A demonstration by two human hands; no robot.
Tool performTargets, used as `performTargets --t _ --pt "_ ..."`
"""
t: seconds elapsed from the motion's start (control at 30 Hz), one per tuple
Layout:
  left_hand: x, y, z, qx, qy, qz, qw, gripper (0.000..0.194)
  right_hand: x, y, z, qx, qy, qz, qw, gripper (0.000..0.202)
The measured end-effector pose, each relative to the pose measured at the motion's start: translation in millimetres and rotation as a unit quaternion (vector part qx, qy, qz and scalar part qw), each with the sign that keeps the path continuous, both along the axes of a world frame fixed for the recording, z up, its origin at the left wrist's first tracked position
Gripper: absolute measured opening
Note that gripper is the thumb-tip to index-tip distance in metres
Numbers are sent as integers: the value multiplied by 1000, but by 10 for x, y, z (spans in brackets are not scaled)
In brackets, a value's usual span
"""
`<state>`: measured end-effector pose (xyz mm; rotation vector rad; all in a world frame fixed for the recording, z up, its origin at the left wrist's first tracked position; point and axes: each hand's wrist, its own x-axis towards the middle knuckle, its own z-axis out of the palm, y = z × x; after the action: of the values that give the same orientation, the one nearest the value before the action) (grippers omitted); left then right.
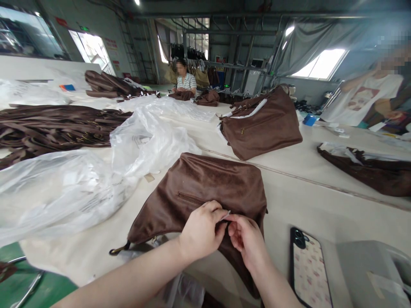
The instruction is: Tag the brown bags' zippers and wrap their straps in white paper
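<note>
From the head camera: a brown, leather-look bag (221,177) lies on a cream tabletop (305,199), long axis running left to right, its tapered left end, tipped with a brass-toned clip (118,250), angled toward the wearer. The left hand (203,229) pinches a small whitish piece (226,215) in a narrow grip above it; the right hand (244,237) meets the piece, its grip unclear. Red wall lettering (111,43) is too blurred to read.

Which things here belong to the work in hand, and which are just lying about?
Apparently in the job:
near brown bag, under the left hand and right hand
small pale piece where the hands meet, too small to identify

Apparently just lying about:
patterned phone
grey object beside it
farther brown bag, brown straps, clear plastic at left: untouched, possibly related
</note>
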<state>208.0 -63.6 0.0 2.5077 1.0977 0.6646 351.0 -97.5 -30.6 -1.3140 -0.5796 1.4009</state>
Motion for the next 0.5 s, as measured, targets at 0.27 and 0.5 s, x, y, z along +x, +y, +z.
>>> performTargets --t 0.27,0.5 --pt "-21 65 -4 -44 -43 0 998 23 33 -19 -18 11 -13 7 1000 30" --pt "38 104 -125 -359 -266 45 894 19 -5 -43 -63 2 -19 71 997 44"
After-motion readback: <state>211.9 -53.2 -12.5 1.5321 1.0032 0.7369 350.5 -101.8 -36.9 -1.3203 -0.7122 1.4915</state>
